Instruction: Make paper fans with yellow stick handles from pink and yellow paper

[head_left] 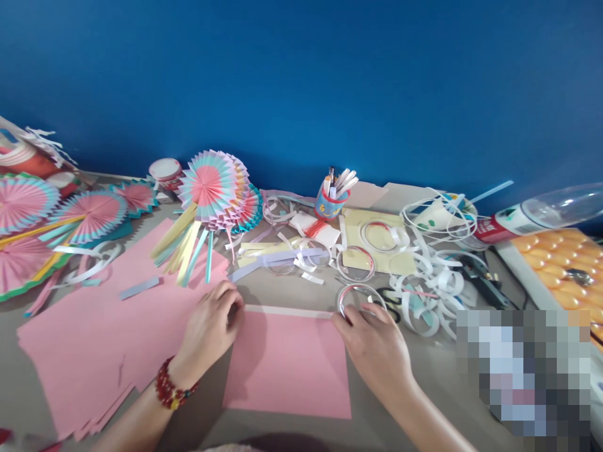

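Note:
A pink paper sheet lies flat in front of me, with a narrow white strip along its far edge. My left hand has its fingers curled together at the far left corner of the sheet. A red bead bracelet is on that wrist. My right hand is closed at the far right corner, thumb and fingertips at the strip's end. Fingertips of both hands are partly hidden. Just beyond my right hand lies a clear tape roll, beside black-handled scissors.
A stack of pink sheets lies left, with pleated paper fans behind. A pen cup stands near the blue wall. White paper curls, a glue gun and a plastic bottle crowd the right.

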Motion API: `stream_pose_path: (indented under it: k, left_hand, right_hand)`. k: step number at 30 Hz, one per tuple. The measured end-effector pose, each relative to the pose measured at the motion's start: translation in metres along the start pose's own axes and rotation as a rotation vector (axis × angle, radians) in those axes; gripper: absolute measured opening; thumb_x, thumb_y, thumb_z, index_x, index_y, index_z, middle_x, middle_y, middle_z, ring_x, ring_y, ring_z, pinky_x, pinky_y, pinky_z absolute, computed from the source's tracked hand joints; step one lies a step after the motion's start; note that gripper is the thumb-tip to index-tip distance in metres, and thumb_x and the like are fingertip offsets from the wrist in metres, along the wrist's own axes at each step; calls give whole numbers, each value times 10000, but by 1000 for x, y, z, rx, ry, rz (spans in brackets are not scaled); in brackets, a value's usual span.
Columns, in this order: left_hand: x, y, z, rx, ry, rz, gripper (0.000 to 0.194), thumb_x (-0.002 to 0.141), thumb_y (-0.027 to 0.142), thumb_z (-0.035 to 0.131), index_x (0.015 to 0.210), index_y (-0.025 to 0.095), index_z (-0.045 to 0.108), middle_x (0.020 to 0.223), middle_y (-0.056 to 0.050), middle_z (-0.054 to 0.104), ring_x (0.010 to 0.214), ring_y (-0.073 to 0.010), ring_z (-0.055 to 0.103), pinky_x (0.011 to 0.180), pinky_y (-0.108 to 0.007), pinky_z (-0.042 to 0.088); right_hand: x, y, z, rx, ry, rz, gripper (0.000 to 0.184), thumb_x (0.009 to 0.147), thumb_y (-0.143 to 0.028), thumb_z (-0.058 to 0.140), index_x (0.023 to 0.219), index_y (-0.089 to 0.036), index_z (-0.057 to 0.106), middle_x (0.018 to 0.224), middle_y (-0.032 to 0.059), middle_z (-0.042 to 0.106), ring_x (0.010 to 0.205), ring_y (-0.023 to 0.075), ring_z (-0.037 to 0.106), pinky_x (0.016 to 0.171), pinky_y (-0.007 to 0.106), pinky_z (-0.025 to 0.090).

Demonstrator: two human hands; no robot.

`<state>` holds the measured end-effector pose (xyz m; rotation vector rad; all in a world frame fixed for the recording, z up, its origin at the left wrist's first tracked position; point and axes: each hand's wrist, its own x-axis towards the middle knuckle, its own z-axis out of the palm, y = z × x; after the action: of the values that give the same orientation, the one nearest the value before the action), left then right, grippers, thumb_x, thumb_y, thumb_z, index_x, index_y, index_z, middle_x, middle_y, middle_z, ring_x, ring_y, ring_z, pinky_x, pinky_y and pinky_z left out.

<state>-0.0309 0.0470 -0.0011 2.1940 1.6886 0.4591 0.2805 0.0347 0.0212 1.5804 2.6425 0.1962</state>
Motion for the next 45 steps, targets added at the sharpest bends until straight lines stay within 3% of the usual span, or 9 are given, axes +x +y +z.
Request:
stream_pose_path:
  k: [9,21,35,40,45]
  left_hand:
    - [1,0,0,8,-13,4,98,848,123,496,835,220,502,926,-38,567,821,-215,600,726,-334,463]
    - [3,1,1,62,-5,4,99,862,136,482,818,219,452,893,-32,529,786,-208,559,704,-333,433]
    - [-2,-5,7,31,53,-14,116,848,129,483,902,226,447,924,-37,558,802,-217,577,721,-349,468]
    - [-8,-8,3,-75,48,29,205,882,131,468,1067,216,490,1060,-62,570,800,-190,609,745,-349,512]
    - [-9,15,-17,-127,56,150,301,945,112,403,1214,202,504,1188,-101,592,1086,-229,597,916,-380,511]
  right_hand:
    - [5,0,-5,-18,-46,5,255,784,1,597,836,-241,658,752,-24,658,587,145,584,853,358,369]
    - [26,7,-23,-46,-347,114,97,912,-200,553,968,-245,619,844,28,711,726,241,678,587,315,319]
    - [37,10,-29,44,-454,172,155,893,-246,582,1046,-253,603,887,24,751,754,240,722,514,285,297]
    - [38,12,-28,73,-461,183,163,891,-251,581,1052,-249,609,912,32,755,783,236,724,518,276,317]
    - [36,12,-29,92,-437,185,196,873,-251,597,1068,-259,611,908,37,755,798,248,726,535,277,351]
